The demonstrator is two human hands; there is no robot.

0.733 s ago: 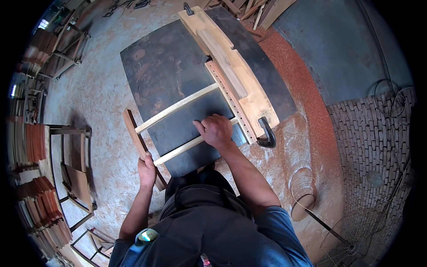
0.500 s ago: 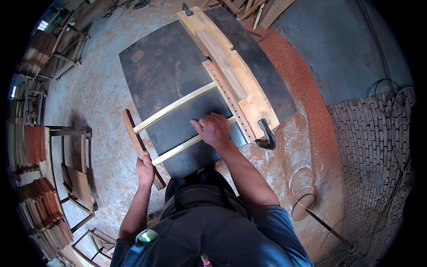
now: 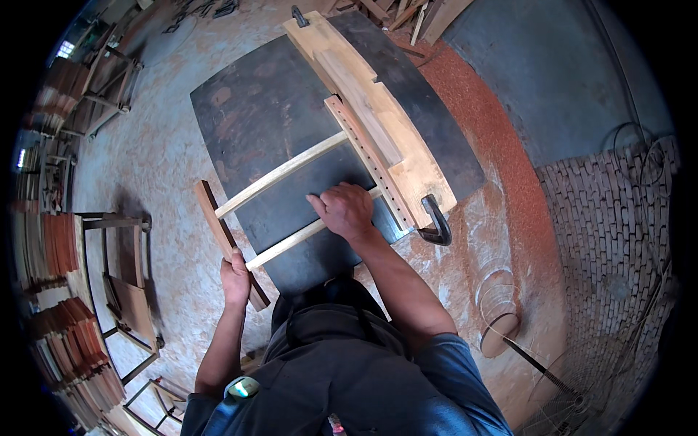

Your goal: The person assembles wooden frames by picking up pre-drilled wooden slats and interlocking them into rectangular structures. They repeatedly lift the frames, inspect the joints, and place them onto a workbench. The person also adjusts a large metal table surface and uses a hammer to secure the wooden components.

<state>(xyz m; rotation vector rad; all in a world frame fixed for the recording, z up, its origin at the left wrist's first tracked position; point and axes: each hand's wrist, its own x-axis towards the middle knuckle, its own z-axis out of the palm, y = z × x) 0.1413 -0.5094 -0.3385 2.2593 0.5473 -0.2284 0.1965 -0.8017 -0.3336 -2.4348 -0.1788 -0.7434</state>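
A wooden frame lies across the dark metal table top (image 3: 251, 102). It has a brown rail (image 3: 220, 224) at the left, past the table's edge, and a rail with a row of small holes (image 3: 367, 161) at the right. Two pale crossbars (image 3: 283, 173) join them. My left hand (image 3: 235, 278) is wrapped round the brown rail, close to the nearer crossbar's end. My right hand (image 3: 345, 209) is closed over the nearer crossbar (image 3: 289, 245), beside the holed rail; its thumb points left. Along the holed rail lies a light wooden board (image 3: 418, 171).
Black clamps (image 3: 436, 220) hold the board at its near and far ends. Racks with stacked wooden pieces (image 3: 69, 349) stand at the left. A fan (image 3: 578, 400) is at the lower right, near a brick-patterned surface (image 3: 603, 232). Reddish sawdust (image 3: 502, 145) lies right of the table.
The wooden frame has shifted slightly left, with both hands keeping their hold. The whole view has also turned a little.
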